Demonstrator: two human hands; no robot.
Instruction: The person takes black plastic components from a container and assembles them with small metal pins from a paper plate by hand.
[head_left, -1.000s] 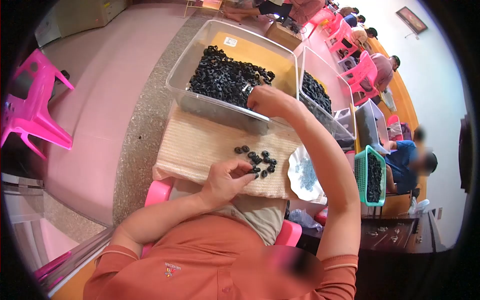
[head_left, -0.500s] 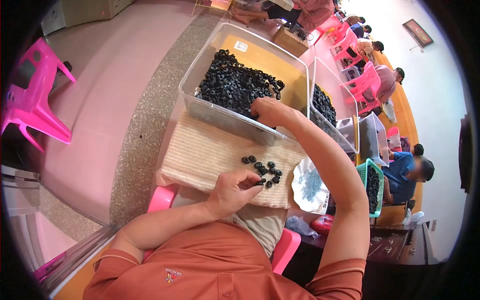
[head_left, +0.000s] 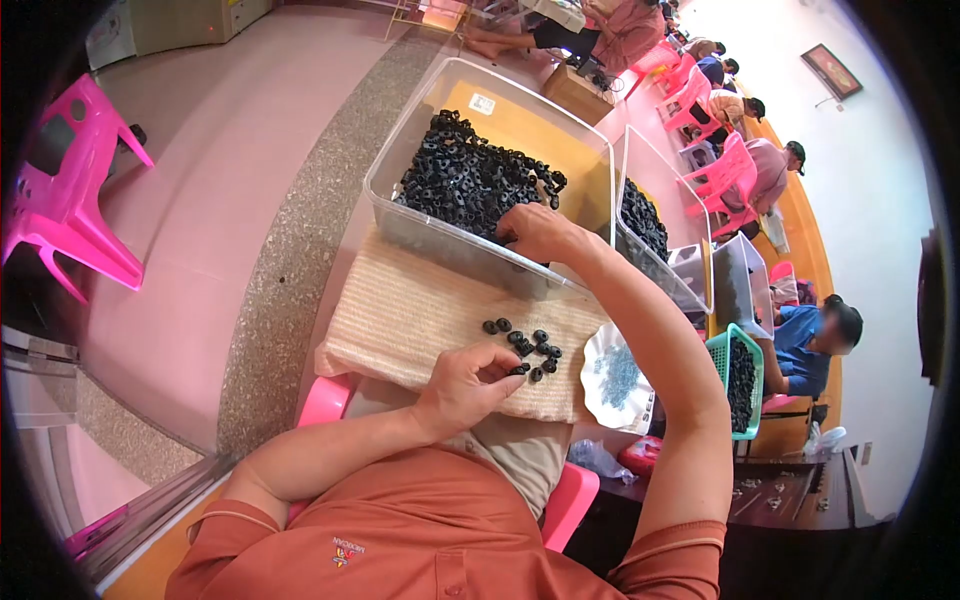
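My left hand (head_left: 470, 385) is pinched on a small black part (head_left: 518, 370) above the light towel (head_left: 385, 305). Several more black parts (head_left: 541, 348) lie on the towel just past its fingertips. My right hand (head_left: 538, 230) reaches into a clear plastic bin (head_left: 400, 212), its fingers curled down at the near edge of a heap of black parts (head_left: 465, 175). What those fingers hold, if anything, is hidden. A white scalloped dish (head_left: 600, 345) with small pale-blue pieces (head_left: 617, 377) stands right of the towel, beside my right forearm.
A second clear bin (head_left: 625, 150) with black parts stands to the right, and a green basket (head_left: 722, 385) of black parts is nearer. A person in blue (head_left: 800, 345) sits beyond it. More people sit on pink chairs (head_left: 735, 175) at back right. Another pink chair (head_left: 75, 195) stands left.
My right hand has shifted very slightly left within the bin. My left hand keeps its pinch in nearly the same place. The view has moved a little.
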